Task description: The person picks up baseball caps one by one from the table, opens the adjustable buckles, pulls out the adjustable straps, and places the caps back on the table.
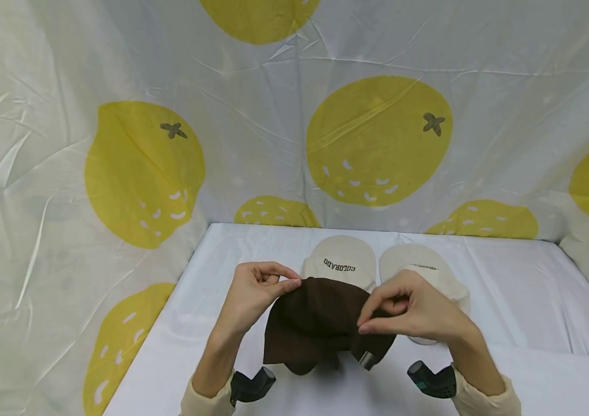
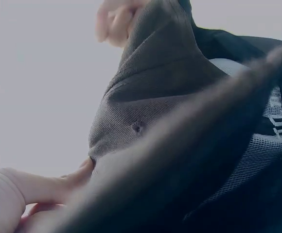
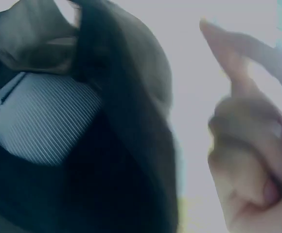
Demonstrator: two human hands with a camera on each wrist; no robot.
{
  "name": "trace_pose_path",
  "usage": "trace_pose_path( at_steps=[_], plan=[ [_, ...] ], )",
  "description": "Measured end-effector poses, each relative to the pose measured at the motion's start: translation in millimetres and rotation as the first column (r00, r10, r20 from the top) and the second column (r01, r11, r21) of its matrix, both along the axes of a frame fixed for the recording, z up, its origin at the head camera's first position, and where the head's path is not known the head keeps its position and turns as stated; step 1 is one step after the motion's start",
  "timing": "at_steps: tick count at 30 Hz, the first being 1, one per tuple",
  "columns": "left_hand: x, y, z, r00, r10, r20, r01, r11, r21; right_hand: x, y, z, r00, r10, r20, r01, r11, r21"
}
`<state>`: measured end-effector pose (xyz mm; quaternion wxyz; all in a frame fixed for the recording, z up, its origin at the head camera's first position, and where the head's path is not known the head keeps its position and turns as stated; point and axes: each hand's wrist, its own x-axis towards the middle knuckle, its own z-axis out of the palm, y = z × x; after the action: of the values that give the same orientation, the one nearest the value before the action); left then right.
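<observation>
A dark brown baseball cap (image 1: 315, 318) hangs above the white table, and its inside shows a pale ribbed panel (image 3: 48, 116). My left hand (image 1: 255, 292) pinches the cap's upper left edge between thumb and fingers. My right hand (image 1: 414, 309) overlaps the cap's right side in the head view. In the right wrist view its thumb and index tips meet beside the cap, apart from the cloth, other fingers curled, nothing visible between them. A metal buckle (image 1: 367, 360) hangs at the cap's lower right. An eyelet (image 2: 137, 127) shows in the left wrist view.
Two cream caps lie behind the brown one: the left cap (image 1: 343, 254) reads COLORADO, and the right cap (image 1: 408, 257) is partly covered by my right hand. A white cloth (image 1: 528, 300) covers the table. Lemon-print curtains (image 1: 252, 133) hang behind and at the sides.
</observation>
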<state>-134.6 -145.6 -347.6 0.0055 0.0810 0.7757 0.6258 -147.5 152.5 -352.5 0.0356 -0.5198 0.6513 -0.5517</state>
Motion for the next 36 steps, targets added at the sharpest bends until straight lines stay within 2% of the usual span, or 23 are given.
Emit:
trace_pose_path(
  at_steps=[2,4,6,8,11,20,26,33,36],
  plan=[
    [1.4,0.9,1.0,1.000,0.016,-0.001,-0.016,1.000,-0.007,3.1,-8.5,0.2,0.983,-0.179,0.046,0.179,0.984,0.012],
    [3.1,1.8,2.0,1.000,0.024,-0.003,-0.024,1.000,-0.008,6.0,-17.4,-0.4,0.942,-0.320,0.097,0.318,0.947,0.034],
    [4.9,2.8,2.9,1.000,0.022,-0.010,-0.022,1.000,-0.007,7.7,-26.3,-1.8,0.902,-0.410,0.138,0.409,0.912,0.036],
    [6.6,4.0,4.1,1.000,0.014,-0.021,-0.014,1.000,-0.004,8.7,-34.0,-3.3,0.876,-0.448,0.179,0.453,0.892,0.016],
    [8.5,5.3,5.8,0.999,-0.003,-0.045,0.003,1.000,-0.003,10.3,-42.9,-5.0,0.857,-0.468,0.214,0.480,0.877,-0.007],
    [10.9,6.4,7.6,0.998,-0.019,-0.063,0.018,1.000,-0.019,12.8,-52.2,-7.9,0.847,-0.471,0.246,0.474,0.879,0.047],
    [12.4,5.8,7.2,0.997,-0.031,-0.070,0.030,0.999,-0.026,10.6,-52.4,-9.4,0.830,-0.515,0.213,0.510,0.856,0.080],
    [10.6,4.5,7.4,0.995,-0.063,-0.072,0.061,0.998,-0.034,10.2,-53.6,-11.0,0.834,-0.522,0.178,0.522,0.851,0.052],
    [9.0,3.5,7.1,0.995,-0.074,-0.072,0.072,0.997,-0.031,10.7,-54.4,-11.4,0.827,-0.536,0.171,0.537,0.842,0.043]
  ],
)
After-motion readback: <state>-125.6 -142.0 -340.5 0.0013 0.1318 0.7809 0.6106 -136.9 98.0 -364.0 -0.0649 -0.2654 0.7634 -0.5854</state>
